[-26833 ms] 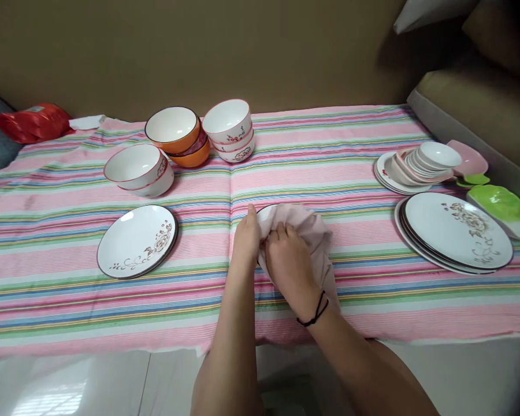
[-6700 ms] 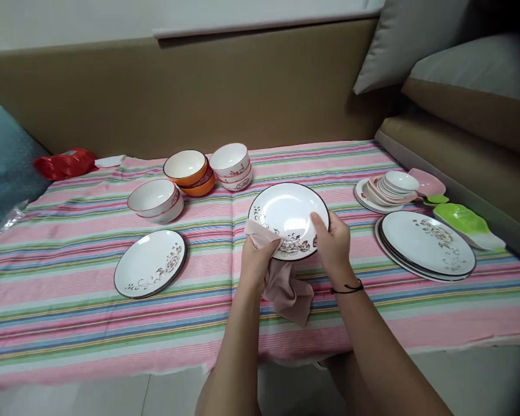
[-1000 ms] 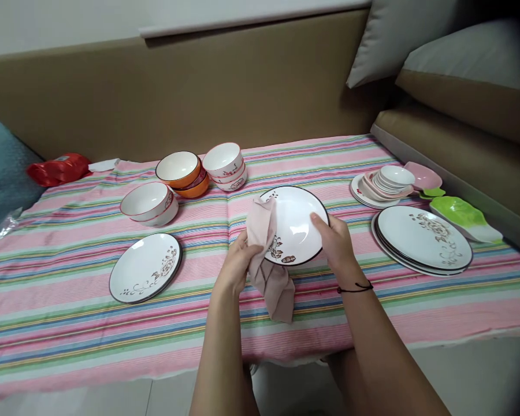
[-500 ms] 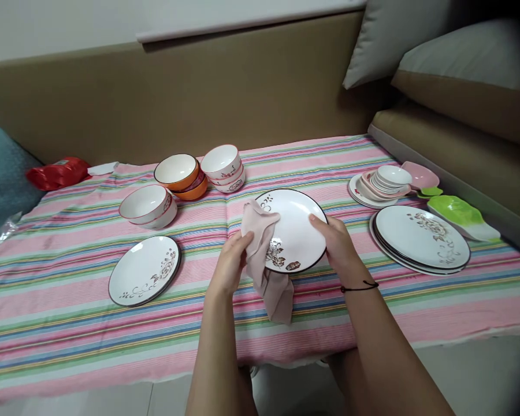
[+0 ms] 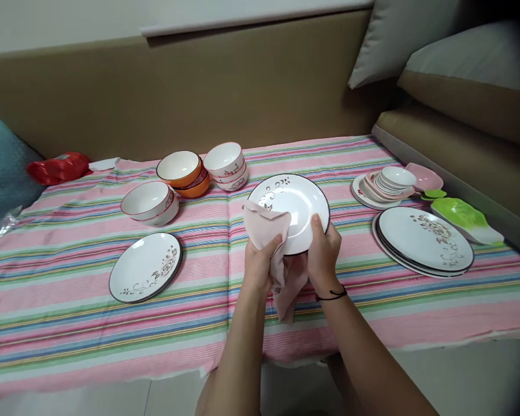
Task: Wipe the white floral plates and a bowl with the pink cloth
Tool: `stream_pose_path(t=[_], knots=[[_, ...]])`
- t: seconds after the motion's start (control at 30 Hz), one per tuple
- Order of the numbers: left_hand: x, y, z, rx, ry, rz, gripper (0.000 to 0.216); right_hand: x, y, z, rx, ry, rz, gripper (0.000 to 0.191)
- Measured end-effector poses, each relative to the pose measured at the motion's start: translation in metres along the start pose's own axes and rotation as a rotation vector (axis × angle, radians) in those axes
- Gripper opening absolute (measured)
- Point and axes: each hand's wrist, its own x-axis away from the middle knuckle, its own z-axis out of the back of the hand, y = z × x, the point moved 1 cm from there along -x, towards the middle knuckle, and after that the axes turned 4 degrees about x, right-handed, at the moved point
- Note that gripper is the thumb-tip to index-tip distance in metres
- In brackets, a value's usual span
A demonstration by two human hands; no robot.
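A white plate (image 5: pixel 295 202) with a dark rim and brown flower print is held tilted above the striped tablecloth (image 5: pixel 69 289). My right hand (image 5: pixel 323 254) grips its near rim, thumb on the face. My left hand (image 5: pixel 260 263) is closed on a pale pink cloth (image 5: pixel 266 228), pressing it against the plate's near left part. The cloth's loose end hangs down between my hands.
A matching plate (image 5: pixel 146 267) lies to the left. Behind it stand stacked bowls (image 5: pixel 149 202), orange bowls (image 5: pixel 182 171) and white bowls (image 5: pixel 227 164). On the right are stacked large plates (image 5: pixel 424 241), small dishes (image 5: pixel 387 182), a pink dish (image 5: pixel 424 175), a green leaf dish (image 5: pixel 465 219). A red bag (image 5: pixel 58 167) lies far left.
The plate has turned in my hands, its flower print going from the near side to the far left. My right hand slid down to the near rim; the cloth moved to the near left.
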Motion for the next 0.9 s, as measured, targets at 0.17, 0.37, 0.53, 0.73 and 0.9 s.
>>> stream_pose_path(t=[0.17, 0.37, 0.53, 0.73, 0.9], knots=[[-0.004, 0.018, 0.012, -0.031, 0.105, -0.049, 0.047, -0.004, -0.007, -0.003, -0.043, -0.305, -0.062, 0.042], [-0.005, 0.045, 0.036, -0.234, 0.099, -0.019, 0.043, -0.021, -0.017, 0.015, 0.125, -0.627, -0.090, 0.048], [0.001, 0.053, 0.042, -0.375, -0.039, 0.128, 0.039, -0.025, -0.023, 0.031, 0.168, -0.806, -0.184, 0.041], [-0.001, 0.045, 0.029, -0.258, -0.035, 0.093, 0.046, -0.019, -0.011, 0.022, -0.002, -0.531, -0.153, 0.038], [-0.003, 0.018, 0.006, -0.099, -0.013, 0.049, 0.052, 0.001, -0.002, -0.003, -0.203, -0.088, -0.122, 0.044]])
